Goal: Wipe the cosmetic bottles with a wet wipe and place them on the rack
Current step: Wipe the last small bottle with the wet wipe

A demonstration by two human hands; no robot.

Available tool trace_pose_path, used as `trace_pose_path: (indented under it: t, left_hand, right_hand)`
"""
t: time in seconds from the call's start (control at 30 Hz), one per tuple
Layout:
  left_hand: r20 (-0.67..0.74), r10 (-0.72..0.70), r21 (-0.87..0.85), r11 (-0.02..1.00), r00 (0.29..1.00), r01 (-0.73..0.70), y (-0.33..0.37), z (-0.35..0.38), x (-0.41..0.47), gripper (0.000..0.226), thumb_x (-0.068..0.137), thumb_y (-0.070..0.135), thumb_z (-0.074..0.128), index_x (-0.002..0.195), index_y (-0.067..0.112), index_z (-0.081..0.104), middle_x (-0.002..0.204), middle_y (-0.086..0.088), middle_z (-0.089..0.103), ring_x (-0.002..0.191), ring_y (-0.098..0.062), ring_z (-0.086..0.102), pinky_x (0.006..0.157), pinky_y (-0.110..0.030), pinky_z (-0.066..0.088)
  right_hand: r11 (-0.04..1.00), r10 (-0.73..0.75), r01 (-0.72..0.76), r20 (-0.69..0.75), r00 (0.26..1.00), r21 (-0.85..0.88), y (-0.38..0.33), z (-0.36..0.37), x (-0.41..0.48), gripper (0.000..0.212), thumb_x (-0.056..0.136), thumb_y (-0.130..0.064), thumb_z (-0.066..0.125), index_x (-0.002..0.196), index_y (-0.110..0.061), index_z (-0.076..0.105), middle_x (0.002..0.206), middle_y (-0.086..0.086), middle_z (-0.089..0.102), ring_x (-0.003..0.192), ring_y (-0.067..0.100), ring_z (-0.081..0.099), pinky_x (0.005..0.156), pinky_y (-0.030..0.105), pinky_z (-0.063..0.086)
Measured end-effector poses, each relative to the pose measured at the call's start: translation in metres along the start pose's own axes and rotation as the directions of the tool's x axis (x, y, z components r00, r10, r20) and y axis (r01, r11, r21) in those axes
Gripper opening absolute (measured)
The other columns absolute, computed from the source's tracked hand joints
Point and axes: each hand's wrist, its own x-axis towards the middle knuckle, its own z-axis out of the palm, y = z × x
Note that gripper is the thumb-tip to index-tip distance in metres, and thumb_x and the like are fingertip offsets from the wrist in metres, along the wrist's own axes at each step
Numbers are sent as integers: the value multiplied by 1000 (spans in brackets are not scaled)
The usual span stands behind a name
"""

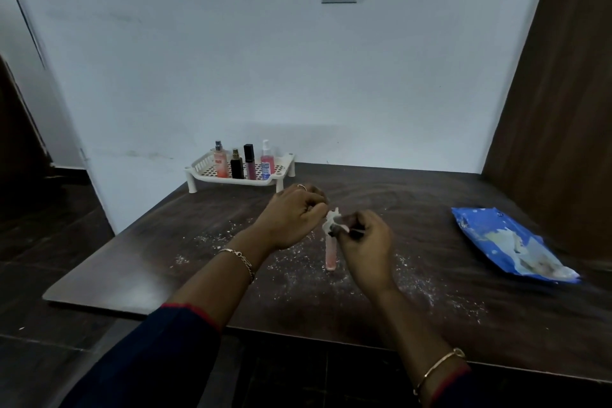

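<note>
A slim pink cosmetic bottle [330, 253] stands upright on the dark table, its dark cap end pinched by my right hand [366, 247]. A crumpled white wet wipe [332, 220] sits at the bottle's top between both hands. My left hand [291, 217] has its fingers closed on the wipe from the left. A white perforated rack [205, 169] stands at the table's back edge by the wall. On the rack are several bottles: a peach spray bottle [220, 161], a black bottle [236, 166], a dark lip gloss tube [250, 161] and a pink pump bottle [267, 161].
A blue wet wipe pack [506, 242] lies open at the right of the table [165, 242]. White crumbs are scattered over the table around the hands. A brown wooden panel [563, 109] rises at the right. The table's left edge drops to a dark floor.
</note>
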Motion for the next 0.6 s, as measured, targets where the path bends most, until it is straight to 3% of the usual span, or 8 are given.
trace_pose_path:
  t: [0.1,0.23,0.47,0.6]
  left_hand:
    - [1,1,30,1000,1000,-1,-2,-2,1,44,86,38,34,90,17,72,108,9,62,101,-7,53,94,-45,44]
    - [17,-12,50,999,1000,11,-12,-8,-1,40,87,38,36,92,20,71,114,7,62,104,-7,52,96,-46,44]
    - [1,50,113,992,999,-49,-3,-12,-1,36,84,35,41,92,20,73,106,9,70,100,-4,58,102,-44,40]
    - [15,57,176,983,998,-59,5,-5,2,39,83,40,39,90,23,73,98,9,71,100,-7,57,107,-44,31]
  right_hand:
    - [998,59,-58,23,998,-33,6,5,-4,27,72,-10,77,63,-23,54,74,-5,61,68,9,60,61,25,51]
    - [978,206,-204,126,970,-34,19,9,-13,14,68,-10,79,68,-14,66,72,-5,69,68,10,66,68,38,57]
    - [993,104,-107,67,992,41,3,11,4,20,68,-15,80,65,-20,61,70,-3,66,67,15,64,64,41,55]
    - [984,163,-168,84,983,60,12,4,2,19,69,-9,79,64,-12,61,66,0,65,65,18,65,66,46,55]
